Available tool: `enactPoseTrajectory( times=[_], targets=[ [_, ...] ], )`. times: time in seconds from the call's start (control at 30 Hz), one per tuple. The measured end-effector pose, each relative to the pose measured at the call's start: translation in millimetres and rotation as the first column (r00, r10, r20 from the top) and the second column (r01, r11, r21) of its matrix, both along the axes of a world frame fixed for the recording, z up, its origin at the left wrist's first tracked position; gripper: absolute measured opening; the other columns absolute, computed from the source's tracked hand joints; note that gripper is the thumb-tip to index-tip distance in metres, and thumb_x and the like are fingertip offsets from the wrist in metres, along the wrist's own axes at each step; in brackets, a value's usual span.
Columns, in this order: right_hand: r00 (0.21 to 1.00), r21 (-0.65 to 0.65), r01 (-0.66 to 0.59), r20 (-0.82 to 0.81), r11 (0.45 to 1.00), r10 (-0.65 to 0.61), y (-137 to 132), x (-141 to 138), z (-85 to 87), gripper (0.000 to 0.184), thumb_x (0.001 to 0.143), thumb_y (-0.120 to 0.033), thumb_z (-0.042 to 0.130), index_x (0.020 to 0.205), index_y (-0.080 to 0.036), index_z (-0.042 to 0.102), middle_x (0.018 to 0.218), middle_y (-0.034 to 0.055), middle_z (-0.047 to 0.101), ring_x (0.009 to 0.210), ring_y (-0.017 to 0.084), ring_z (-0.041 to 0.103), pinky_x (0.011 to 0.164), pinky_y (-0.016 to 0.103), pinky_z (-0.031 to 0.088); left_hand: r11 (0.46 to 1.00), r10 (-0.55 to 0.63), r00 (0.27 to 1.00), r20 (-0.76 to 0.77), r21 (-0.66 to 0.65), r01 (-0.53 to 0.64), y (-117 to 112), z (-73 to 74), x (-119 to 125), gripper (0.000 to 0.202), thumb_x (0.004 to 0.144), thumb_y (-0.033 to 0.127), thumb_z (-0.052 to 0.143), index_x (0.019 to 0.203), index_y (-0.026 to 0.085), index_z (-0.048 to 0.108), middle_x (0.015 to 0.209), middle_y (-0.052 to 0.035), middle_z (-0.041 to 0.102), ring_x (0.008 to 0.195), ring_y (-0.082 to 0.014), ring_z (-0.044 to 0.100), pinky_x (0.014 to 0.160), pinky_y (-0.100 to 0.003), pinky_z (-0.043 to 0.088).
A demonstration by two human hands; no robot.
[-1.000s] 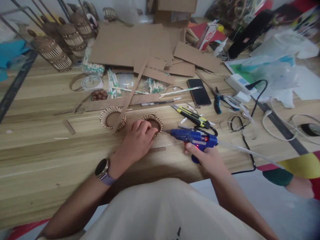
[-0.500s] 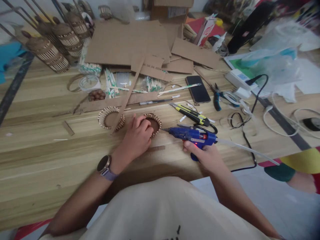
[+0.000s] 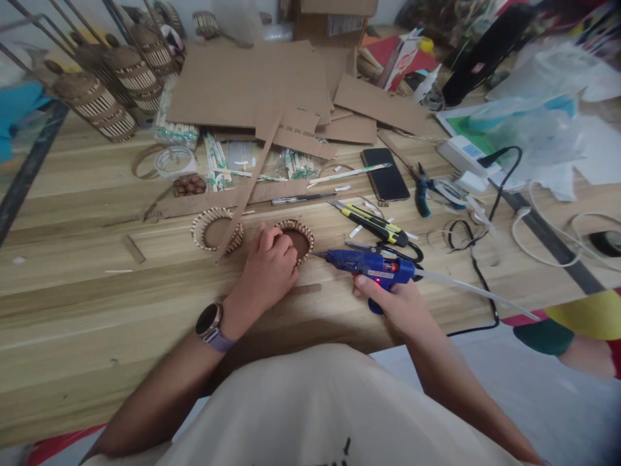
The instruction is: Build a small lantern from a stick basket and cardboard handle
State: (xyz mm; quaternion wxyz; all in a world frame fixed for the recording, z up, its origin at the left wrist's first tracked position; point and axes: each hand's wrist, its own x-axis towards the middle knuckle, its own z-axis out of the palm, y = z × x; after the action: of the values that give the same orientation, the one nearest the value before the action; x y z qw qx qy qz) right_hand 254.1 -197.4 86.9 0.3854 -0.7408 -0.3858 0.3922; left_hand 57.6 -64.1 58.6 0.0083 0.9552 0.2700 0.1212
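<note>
Mid-frame, our left grip point(image 3: 272, 264) holds a round brown-and-cream basket point(image 3: 301, 242); right grip point(image 3: 385, 298), a blue plastic glue gun point(image 3: 356, 261) (nozzle point(image 3: 321, 255) leftward, just beside).

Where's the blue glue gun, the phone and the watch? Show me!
Blue glue gun point(image 3: 361, 261): head view, on its blue body.
Phone point(image 3: 391, 183): head view, on its dark screen.
Watch point(image 3: 208, 318): head view, on its round face.

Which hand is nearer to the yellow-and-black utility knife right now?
Right. The right hand, gripping the blue glue gun, is just on the near side of the utility knife; the left hand is farther off leftward, at a round slatted piece.
</note>
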Motion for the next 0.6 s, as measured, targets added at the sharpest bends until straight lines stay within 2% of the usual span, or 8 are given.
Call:
enactPoseTrajectory(
  times=[0.27,0.43,0.6],
  targets=[
    [1.000,-0.016,-0.002,0.014,1.000,0.002,0.2,0.3,-3.3,0.046,0.072,-0.066,0.067,0.059,-0.022,0.062,0.060,0.0052,0.067,0.053,0.017,0.057,0.049,0.028,0.046,0.999,0.036,0.999,0.024,0.025,-0.037,6.8,-4.4,0.6,0.010,0.085,0.017,0.064,0.081,0.013,0.073,0.092,-0.0104,0.068,0.113,-0.0351,0.053,0.115,-0.060,0.038],
    [0.999,-0.002,-0.002,0.033,1.000,0.002,2.0,-0.5,-6.6,0.044,0.074,-0.063,0.067,0.058,-0.022,0.063,0.061,0.0054,0.068,0.055,0.018,0.059,0.053,0.029,0.047,0.998,0.068,0.998,-0.013,-0.015,-0.069,14.8,-5.2,4.2,0.014,0.088,0.018,0.060,0.083,0.011,0.072,0.095,-0.0132,0.067,0.114,-0.0360,0.052,0.103,-0.051,0.049],
    [1.000,0.011,-0.011,0.022,1.000,0.011,3.0,-0.6,-7.7,0.042,0.074,-0.060,0.067,0.058,-0.022,0.064,0.061,0.0051,0.068,0.056,0.018,0.059,0.052,0.028,0.047,0.997,0.073,0.995,-0.067,0.000,-0.073,16.0,-2.1,6.5,0.014,0.089,0.019,0.059,0.088,0.010,0.069,0.097,-0.0158,0.066,0.112,-0.0370,0.052,0.096,-0.050,0.050]
  ],
)
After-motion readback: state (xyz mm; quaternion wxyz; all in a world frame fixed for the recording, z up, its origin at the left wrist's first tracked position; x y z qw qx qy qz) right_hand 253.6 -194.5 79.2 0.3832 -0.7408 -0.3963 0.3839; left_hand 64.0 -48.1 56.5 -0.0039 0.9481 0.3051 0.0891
